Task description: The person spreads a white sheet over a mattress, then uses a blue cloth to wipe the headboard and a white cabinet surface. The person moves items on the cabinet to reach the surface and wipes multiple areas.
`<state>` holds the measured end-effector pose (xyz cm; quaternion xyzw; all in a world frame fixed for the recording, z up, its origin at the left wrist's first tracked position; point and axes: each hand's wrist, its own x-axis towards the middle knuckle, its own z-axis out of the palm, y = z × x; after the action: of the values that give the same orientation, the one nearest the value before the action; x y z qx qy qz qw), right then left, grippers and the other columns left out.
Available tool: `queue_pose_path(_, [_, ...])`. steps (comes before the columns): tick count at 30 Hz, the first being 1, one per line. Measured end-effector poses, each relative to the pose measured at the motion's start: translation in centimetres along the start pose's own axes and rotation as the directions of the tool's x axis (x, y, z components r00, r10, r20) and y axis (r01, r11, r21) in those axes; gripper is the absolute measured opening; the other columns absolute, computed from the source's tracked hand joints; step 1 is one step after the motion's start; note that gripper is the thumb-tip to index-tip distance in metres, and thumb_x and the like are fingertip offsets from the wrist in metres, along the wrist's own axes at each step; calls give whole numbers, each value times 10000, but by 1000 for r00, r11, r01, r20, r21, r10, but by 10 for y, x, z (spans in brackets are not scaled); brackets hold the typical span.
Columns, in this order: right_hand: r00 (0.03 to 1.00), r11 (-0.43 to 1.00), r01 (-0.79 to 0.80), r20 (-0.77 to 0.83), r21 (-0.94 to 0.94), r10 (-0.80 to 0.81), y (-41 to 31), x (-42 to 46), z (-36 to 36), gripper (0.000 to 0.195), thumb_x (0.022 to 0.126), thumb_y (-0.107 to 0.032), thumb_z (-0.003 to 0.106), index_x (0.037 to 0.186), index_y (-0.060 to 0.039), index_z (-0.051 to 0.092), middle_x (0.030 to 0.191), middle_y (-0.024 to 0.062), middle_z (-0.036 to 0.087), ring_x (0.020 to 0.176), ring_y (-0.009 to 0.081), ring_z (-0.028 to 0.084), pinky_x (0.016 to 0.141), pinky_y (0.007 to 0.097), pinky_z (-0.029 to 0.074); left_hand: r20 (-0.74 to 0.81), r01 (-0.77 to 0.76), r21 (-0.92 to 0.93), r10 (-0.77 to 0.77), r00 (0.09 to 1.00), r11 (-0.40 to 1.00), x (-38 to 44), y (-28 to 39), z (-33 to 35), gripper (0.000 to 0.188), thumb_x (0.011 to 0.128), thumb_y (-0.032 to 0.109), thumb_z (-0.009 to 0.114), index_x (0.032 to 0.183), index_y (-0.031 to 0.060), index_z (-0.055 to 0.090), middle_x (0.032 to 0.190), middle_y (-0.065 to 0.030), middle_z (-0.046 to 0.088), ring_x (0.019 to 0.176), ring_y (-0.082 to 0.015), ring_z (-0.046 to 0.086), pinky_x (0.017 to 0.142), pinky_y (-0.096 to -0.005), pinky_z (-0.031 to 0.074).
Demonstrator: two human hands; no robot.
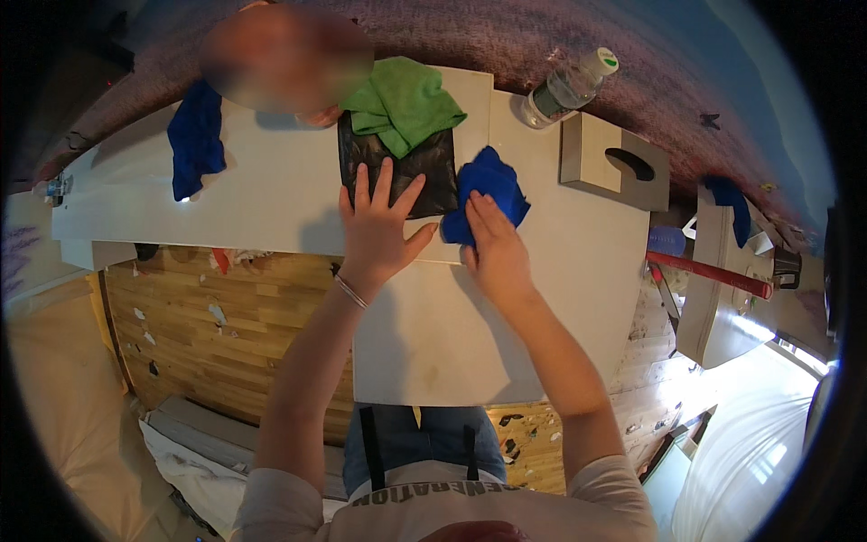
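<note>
My left hand [381, 234] lies with spread fingers on the near part of a flat black item [430, 179], which has a shiny, creased surface like a pouch or bag. A folded green cloth [406, 101] covers the far part of that item. My right hand [500, 261] rests on a crumpled blue cloth [498, 179], fingers together on top and thumb at its near left side. The blue cloth is on the white table [440, 325], at the right edge of the black item. What lies beneath the cloth is hidden.
Beyond the cloths stand a plastic bottle [559, 95] and a tissue box [613, 162]. Another blue cloth [196, 142] hangs or lies at the far left. A blurred patch hides part of a person across the table. Scraps litter the wooden floor [237, 325].
</note>
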<state>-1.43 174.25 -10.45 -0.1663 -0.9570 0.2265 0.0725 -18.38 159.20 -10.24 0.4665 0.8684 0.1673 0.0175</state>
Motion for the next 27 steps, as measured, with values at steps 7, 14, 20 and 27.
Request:
queue_pose_path(7, [992, 997, 53, -114, -53, -59, 59, 109, 1, 708, 787, 14, 711, 1478, -2, 557, 1608, 187, 472, 1481, 386, 458, 1212, 445, 416, 10, -7, 16, 7, 1000, 1000, 0, 0, 7, 669, 886, 525, 736, 1501, 298, 602, 1652, -166, 404, 1522, -500, 303, 1190, -705, 231])
queue_pose_path(14, [964, 997, 79, -254, -18, -81, 72, 166, 11, 618, 846, -98, 672, 1450, -7, 581, 1600, 248, 465, 1498, 428, 420, 1230, 479, 379, -24, -22, -26, 21, 999, 999, -1, -3, 8, 630, 896, 481, 744, 1475, 269, 614, 1654, -181, 389, 1524, -520, 286, 1197, -696, 230])
queue_pose_path(20, [980, 991, 114, -170, 69, -101, 51, 99, 12, 636, 831, -100, 653, 1454, -7, 569, 1605, 247, 454, 1492, 444, 416, 1229, 496, 367, -148, 128, -46, -133, 980, 991, -3, 3, 10, 633, 894, 456, 752, 1474, 241, 614, 1637, -280, 365, 1497, -581, 290, 1187, -710, 246])
queue_pose_path(27, [988, 994, -109, -111, 27, 111, -23, -4, 24, 668, 842, -159, 709, 1483, -43, 559, 1628, 213, 440, 1499, 417, 418, 1222, 552, 335, -48, 172, -33, -173, 984, 985, -2, -4, 13, 571, 929, 350, 727, 1483, 251, 627, 1662, -302, 331, 1486, -593, 309, 1191, -704, 272])
